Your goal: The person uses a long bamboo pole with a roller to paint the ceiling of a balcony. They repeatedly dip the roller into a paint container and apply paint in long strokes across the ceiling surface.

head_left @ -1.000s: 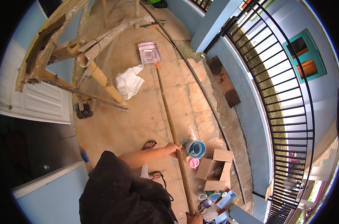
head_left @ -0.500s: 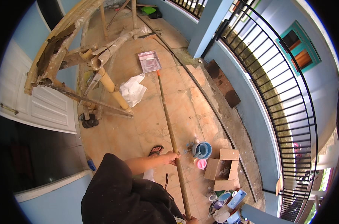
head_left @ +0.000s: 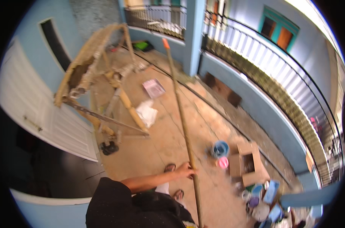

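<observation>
My left hand [head_left: 186, 171] is closed around a long wooden pole [head_left: 183, 121] at about its lower third. The pole slants up and away from me, and its far end carries an orange tip [head_left: 165, 43], raised in front of the low blue wall. My right hand [head_left: 205, 226] is at the bottom edge by the pole's lower end, almost wholly cut off by the frame. Beyond my hands, left of the pole, a paint tray [head_left: 154, 88] with pinkish-white smears lies on the tiles. A crumpled white sheet [head_left: 146, 113] lies nearer to me.
At left stands a bamboo scaffold [head_left: 123, 102], near an open white door [head_left: 47, 102]. On the right are a blue bucket [head_left: 220, 149], a pink-lidded tub [head_left: 222, 163], an open cardboard box [head_left: 256, 173] and piled containers [head_left: 260, 211]. A black railing [head_left: 278, 57] tops the blue wall.
The pole's orange tip has lifted from beside the paint tray to well above the floor. My view has tilted up and shifted, with my left hand still around the pole.
</observation>
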